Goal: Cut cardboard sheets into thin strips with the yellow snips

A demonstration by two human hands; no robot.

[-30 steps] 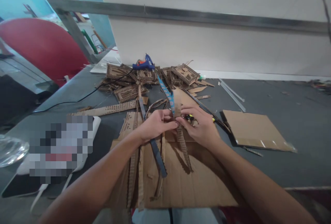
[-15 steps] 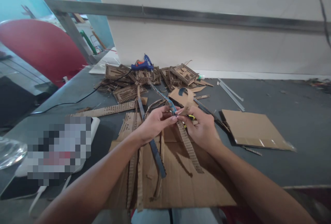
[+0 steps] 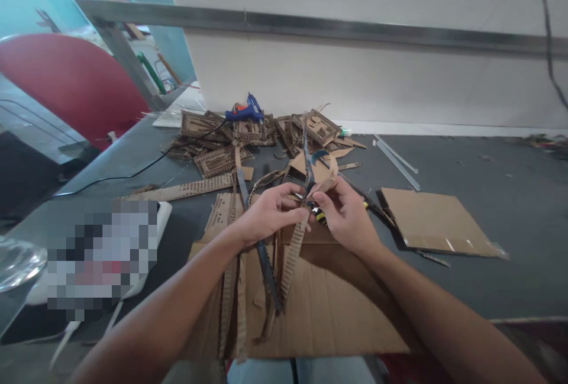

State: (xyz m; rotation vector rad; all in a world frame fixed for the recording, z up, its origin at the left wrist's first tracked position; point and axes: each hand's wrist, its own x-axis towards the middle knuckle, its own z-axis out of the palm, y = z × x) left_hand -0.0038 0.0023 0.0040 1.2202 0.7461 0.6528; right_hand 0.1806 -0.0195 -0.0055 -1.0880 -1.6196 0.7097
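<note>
My left hand (image 3: 277,212) is closed around a long corrugated cardboard strip (image 3: 291,260), gripping it near its middle. One end of the strip, with a blue face, rises away from me; the ribbed end hangs over the brown cardboard sheet (image 3: 337,313). Close beside it, my right hand (image 3: 348,215) pinches a curled flap of brown paper (image 3: 332,174) that is partly peeled from the strip. Behind the fingers lies a tool with yellow and black handles (image 3: 320,216), mostly hidden. Other loose strips, one of them blue-faced (image 3: 268,274), lie under and left of my left hand.
A blue glue gun (image 3: 246,110) rests on a pile of small cardboard panels (image 3: 213,156), its black cord trailing left. At right are a flat cardboard piece (image 3: 444,221) and clear glue sticks (image 3: 397,162). A blurred-out device (image 3: 102,254) and clear plastic (image 3: 20,263) sit at left.
The strip has swung more upright, its ribbed lower end moving left and its far end moving right. My right hand has shifted slightly right with the paper flap.
</note>
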